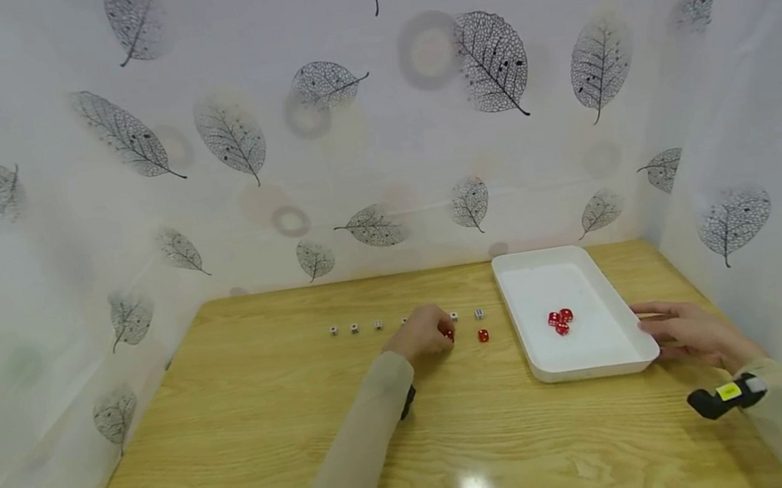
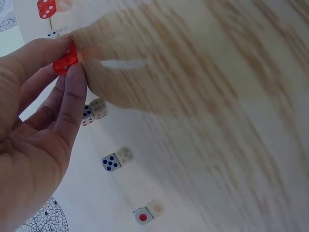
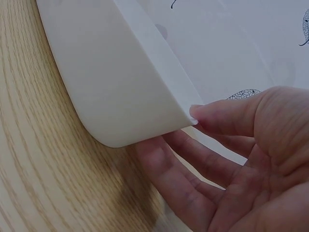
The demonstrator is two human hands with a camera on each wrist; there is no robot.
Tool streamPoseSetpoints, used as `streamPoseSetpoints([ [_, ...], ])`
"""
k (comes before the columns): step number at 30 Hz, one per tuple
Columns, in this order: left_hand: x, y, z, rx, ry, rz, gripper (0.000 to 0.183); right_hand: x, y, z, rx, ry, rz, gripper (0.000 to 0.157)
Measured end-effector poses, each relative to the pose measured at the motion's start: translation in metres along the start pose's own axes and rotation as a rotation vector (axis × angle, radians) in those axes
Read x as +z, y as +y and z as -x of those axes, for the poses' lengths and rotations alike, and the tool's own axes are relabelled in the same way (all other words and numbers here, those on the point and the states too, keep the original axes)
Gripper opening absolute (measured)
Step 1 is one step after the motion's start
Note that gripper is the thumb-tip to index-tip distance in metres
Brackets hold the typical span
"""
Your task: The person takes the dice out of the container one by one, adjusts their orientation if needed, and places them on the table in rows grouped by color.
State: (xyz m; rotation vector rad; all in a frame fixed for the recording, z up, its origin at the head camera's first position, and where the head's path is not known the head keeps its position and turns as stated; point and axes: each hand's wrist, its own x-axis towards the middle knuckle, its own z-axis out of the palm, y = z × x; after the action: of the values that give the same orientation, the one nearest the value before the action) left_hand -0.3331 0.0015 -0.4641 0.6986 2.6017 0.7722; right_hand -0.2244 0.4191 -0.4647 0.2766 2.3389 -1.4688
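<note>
My left hand [image 1: 423, 332] pinches a translucent red die [image 2: 65, 61] between thumb and fingers, low over the table beside a row of white dice [image 1: 378, 325]. The hand covers part of that row. A second red die [image 1: 483, 336] lies on the table to its right, in front of the last white die [image 1: 479, 314]. On the right stands a shallow white tray [image 1: 533, 282] with 3 red dice [image 1: 562, 329] grouped in it. My right hand [image 1: 692, 330] holds the tray's near right edge, thumb at the rim and fingers against the outer wall.
The wooden table [image 1: 240, 452] stretches out in front and to the left. A white curtain [image 1: 379, 161] with a leaf print hangs along its back and sides. Light glares on the table's near middle.
</note>
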Motion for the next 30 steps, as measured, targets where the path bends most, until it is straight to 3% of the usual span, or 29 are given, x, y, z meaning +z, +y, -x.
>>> streamPoseSetpoints([
  [16,0.0,0.001,0.002,0.031,0.018,-0.027,0.003,0.001,0.0,0.002,-0.017,-0.003,-0.014,0.071],
  [22,-0.001,0.006,0.006,0.033,0.022,-0.069,0.014,0.0,0.001,0.001,-0.021,-0.005,-0.018,0.07],
  [30,-0.004,0.014,0.011,-0.047,0.06,-0.029,0.043,0.0,0.002,-0.001,-0.015,-0.002,0.001,0.07],
])
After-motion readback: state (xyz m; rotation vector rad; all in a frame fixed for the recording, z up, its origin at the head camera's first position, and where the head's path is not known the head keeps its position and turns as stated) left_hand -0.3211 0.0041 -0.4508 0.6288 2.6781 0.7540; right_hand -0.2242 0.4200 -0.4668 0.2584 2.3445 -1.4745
